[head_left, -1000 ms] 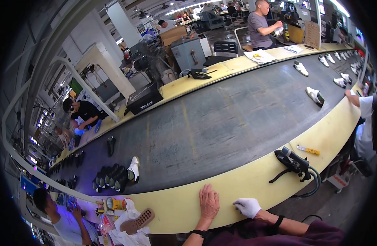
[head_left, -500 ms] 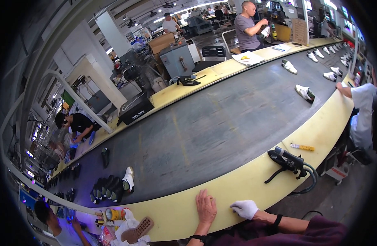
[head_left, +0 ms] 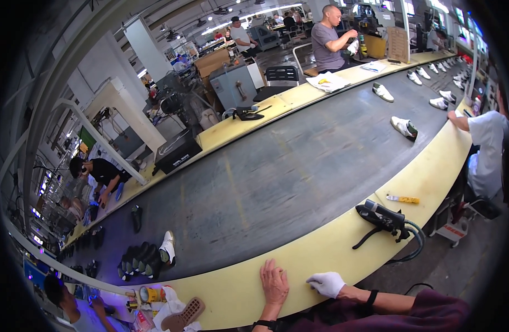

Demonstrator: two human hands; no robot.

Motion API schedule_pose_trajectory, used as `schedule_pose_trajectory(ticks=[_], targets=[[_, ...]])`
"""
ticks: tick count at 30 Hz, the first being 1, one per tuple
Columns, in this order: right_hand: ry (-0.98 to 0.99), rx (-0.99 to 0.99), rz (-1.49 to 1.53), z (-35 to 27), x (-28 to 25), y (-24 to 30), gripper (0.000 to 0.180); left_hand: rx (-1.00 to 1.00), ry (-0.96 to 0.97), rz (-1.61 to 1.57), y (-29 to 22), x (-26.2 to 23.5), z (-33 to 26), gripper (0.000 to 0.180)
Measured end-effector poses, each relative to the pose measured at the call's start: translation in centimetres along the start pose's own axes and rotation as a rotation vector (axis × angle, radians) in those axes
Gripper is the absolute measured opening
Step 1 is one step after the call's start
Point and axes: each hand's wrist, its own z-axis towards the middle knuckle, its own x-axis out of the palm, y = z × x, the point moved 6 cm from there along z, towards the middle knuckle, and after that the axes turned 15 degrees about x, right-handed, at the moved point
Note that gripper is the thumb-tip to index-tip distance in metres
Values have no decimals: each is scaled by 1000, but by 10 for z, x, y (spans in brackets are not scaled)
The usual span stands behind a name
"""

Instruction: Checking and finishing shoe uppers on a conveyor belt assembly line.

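My bare left hand (head_left: 274, 283) lies on the pale yellow ledge (head_left: 232, 290) along the near side of the belt, its fingers stretched out and nothing in it. To its right rests my right hand (head_left: 326, 284) in a white glove, on the same ledge near its front edge. The gloved fingers point left, loosely bent and a little apart, with no object showing in them. Further right on the ledge lies a black hand tool with a hose (head_left: 383, 219). Beyond it is a yellow-handled knife (head_left: 403, 199).
Across the grey belt (head_left: 265, 182) stand a white shoe (head_left: 167, 247) beside several dark shoes (head_left: 139, 260) at left, and white shoes (head_left: 404, 128) at far right. A brown shoe sole (head_left: 182, 314) lies on white wrapping at lower left. Several co-workers sit along the belt.
The whole view has shifted slightly left. Both my hands stay in place on the ledge. At far left, the co-worker in black has moved their hands a little.
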Motion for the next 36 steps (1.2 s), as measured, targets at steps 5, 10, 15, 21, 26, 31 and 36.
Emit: schedule_pose_trajectory(ticks=[5, 10, 15, 21, 26, 31, 36], targets=[[-14, -50, -11, 1, 0, 2, 20, -3, -2, 8, 1, 1, -1, 20], [-22, -69, -6, 1, -2, 2, 20, -9, -3, 1, 2, 3, -1, 20], [-51, -69, -34, 0, -1, 1, 20, -11, -7, -13, 0, 2, -2, 20], [-29, -55, -12, -1, -1, 2, 20, -13, -6, -8, 1, 3, -4, 20], [18, -5, -26, 1, 0, 3, 23, -12, -8, 1, 4, 3, -4, 20], [122, 84, 134, 1, -6, 9, 28, 19, -31, -8, 0, -1, 1, 20], [-161, -303, 435, 16, -169, 185, 70, 21, -24, 16, 1, 6, -9, 20]])
